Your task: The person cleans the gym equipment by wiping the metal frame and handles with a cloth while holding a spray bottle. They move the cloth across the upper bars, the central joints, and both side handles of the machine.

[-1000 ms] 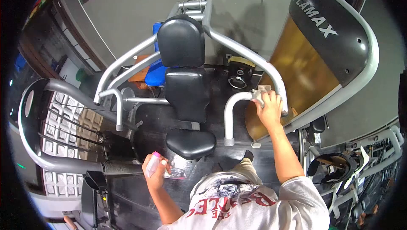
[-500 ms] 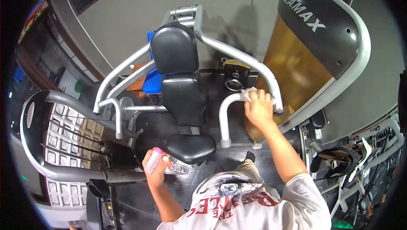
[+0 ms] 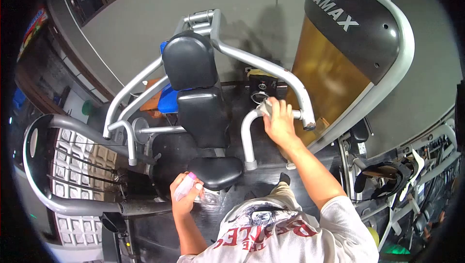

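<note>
My right hand is closed over a crumpled white cloth. It presses the cloth on the upper bar of the right grey handle of a seated exercise machine, near the bend. My left hand, low in front of the seat, is wrapped round a small clear bottle with a pink top. The black seat pad lies just right of the bottle. Above it rise the black lower back pad and the rounded upper pad.
A tall weight-stack housing stands at the right. Curved grey arms frame the pads. A black speaker-like box sits by the wall behind. Another machine's grey frame is at the left, and more equipment at the right.
My right hand and the cloth have slid left along the handle towards its bend. My left hand has moved slightly right with the bottle, closer to the seat. The view has shifted a little.
</note>
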Demonstrator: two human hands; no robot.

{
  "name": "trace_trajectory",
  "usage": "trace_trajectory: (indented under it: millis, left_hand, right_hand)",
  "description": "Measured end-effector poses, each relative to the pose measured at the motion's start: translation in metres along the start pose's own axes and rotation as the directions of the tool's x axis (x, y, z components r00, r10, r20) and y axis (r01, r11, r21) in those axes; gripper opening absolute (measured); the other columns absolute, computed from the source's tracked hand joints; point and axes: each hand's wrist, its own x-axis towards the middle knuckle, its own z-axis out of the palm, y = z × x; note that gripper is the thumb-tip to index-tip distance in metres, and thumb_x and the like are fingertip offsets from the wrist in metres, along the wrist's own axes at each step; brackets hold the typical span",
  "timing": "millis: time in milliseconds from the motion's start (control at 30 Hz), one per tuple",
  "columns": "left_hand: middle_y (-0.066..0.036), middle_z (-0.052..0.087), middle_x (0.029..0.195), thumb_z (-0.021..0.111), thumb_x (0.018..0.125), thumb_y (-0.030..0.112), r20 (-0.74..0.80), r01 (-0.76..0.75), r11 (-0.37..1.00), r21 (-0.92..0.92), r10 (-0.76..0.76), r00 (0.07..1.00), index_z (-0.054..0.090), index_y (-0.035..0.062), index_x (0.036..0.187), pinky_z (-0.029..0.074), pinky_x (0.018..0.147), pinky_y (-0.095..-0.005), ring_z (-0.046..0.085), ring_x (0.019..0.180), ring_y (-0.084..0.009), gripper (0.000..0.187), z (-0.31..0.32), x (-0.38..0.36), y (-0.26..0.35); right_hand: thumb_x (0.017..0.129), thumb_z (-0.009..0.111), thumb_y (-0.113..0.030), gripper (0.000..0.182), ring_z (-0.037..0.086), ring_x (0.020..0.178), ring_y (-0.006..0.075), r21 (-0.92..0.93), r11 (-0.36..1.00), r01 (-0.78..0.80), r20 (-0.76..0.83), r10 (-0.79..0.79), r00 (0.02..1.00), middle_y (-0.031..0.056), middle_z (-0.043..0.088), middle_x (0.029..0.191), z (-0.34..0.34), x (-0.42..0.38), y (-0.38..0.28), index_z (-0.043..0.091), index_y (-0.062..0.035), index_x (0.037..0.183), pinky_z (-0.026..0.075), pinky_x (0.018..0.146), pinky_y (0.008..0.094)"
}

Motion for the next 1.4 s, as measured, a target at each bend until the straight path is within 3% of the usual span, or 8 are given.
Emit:
trace_trajectory:
  millis: [67,333,433,533,667,967,1200,1400]
  left_hand:
    - [-0.013,0.066,0.083,0.074,0.086,0.002,0.012,-0.021,1.0,-0.01,0.021,1.0,0.06,-0.0034,0.094,0.055,0.057,-0.0322,0.065,0.061,-0.0195,0.017,0.009,0.001,0.004]
    - [-0.014,0.063,0.084,0.074,0.084,0.009,-0.061,-0.004,0.999,-0.046,0.001,0.998,0.055,0.0008,0.094,0.056,0.059,-0.0359,0.061,0.053,-0.0192,0.023,-0.002,-0.023,-0.001]
    - [-0.014,0.063,0.084,0.073,0.084,0.009,-0.082,0.01,0.999,-0.031,-0.012,0.997,0.055,0.001,0.095,0.056,0.058,-0.0362,0.061,0.053,-0.0197,0.022,-0.011,-0.026,-0.005]
    - [-0.014,0.065,0.084,0.075,0.084,0.008,-0.104,-0.014,0.999,-0.045,0.009,0.995,0.057,-0.0002,0.094,0.055,0.055,-0.0348,0.063,0.055,-0.0209,0.022,-0.011,-0.02,-0.009]
    - [-0.014,0.066,0.084,0.076,0.084,0.006,-0.094,-0.037,0.995,-0.09,0.029,0.995,0.058,-0.0009,0.093,0.054,0.054,-0.0336,0.064,0.056,-0.0211,0.021,0.001,-0.005,-0.012]
    - [-0.013,0.064,0.081,0.072,0.083,0.001,-0.151,0.014,0.999,-0.053,-0.022,0.988,0.058,-0.0007,0.092,0.054,0.052,-0.0334,0.065,0.058,-0.0205,0.017,0.026,0.017,-0.026]
    - [-0.012,0.065,0.076,0.075,0.079,0.011,-0.386,0.034,0.999,-0.015,-0.037,0.922,0.057,0.001,0.094,0.049,0.045,-0.0323,0.06,0.051,-0.0192,0.025,0.055,0.02,-0.037]
    - [-0.01,0.063,0.073,0.076,0.083,0.013,-0.56,0.001,0.999,0.036,0.019,0.828,0.056,0.0002,0.094,0.05,0.046,-0.0317,0.06,0.051,-0.019,0.026,0.084,0.018,-0.042]
  right_hand:
    - [0.088,0.07,-0.014,0.047,0.052,0.103,0.0422,-0.011,0.998,0.067,-0.094,-0.068,0.993,0.0199,0.053,0.118,-0.01,0.011,0.018,0.056,-0.0146,0.133,0.046,0.087,0.0546]
    - [0.091,0.069,-0.013,0.035,0.055,0.104,0.0446,-0.062,0.998,0.032,0.189,-0.02,0.982,0.0237,0.058,0.114,-0.06,-0.017,0.063,0.065,-0.0108,0.125,0.048,0.092,0.0546]
    - [0.091,0.068,-0.012,0.035,0.055,0.105,0.044,-0.022,0.999,-0.049,0.184,0.052,0.982,0.0233,0.058,0.115,-0.087,-0.015,0.065,0.063,-0.0103,0.126,0.047,0.093,0.0533]
    - [0.092,0.066,-0.011,0.036,0.052,0.107,0.0439,-0.024,0.993,-0.112,0.009,0.113,0.994,0.022,0.056,0.119,-0.089,-0.012,0.087,0.06,-0.0105,0.127,0.045,0.095,0.0516]
    - [0.094,0.066,-0.013,0.039,0.052,0.108,0.0456,-0.096,0.969,-0.227,0.012,0.229,0.973,0.0243,0.053,0.122,-0.067,-0.02,0.112,0.056,-0.0098,0.132,0.045,0.096,0.0533]
    - [0.09,0.069,-0.01,0.034,0.053,0.105,0.049,-0.108,0.98,-0.165,0.098,0.176,0.98,0.0251,0.05,0.12,-0.034,0.042,0.13,0.058,-0.005,0.122,0.047,0.091,0.0572]
    - [0.094,0.068,-0.021,0.029,0.055,0.111,0.0451,-0.193,0.978,-0.073,0.17,0.107,0.98,0.0193,0.053,0.123,0.023,0.153,0.13,0.062,-0.0059,0.118,0.05,0.088,0.0602]
    - [0.097,0.062,-0.029,0.03,0.053,0.116,0.0405,-0.161,0.984,0.07,0.236,-0.03,0.971,0.0129,0.055,0.124,0.086,0.231,0.091,0.063,-0.0135,0.122,0.042,0.095,0.0598]
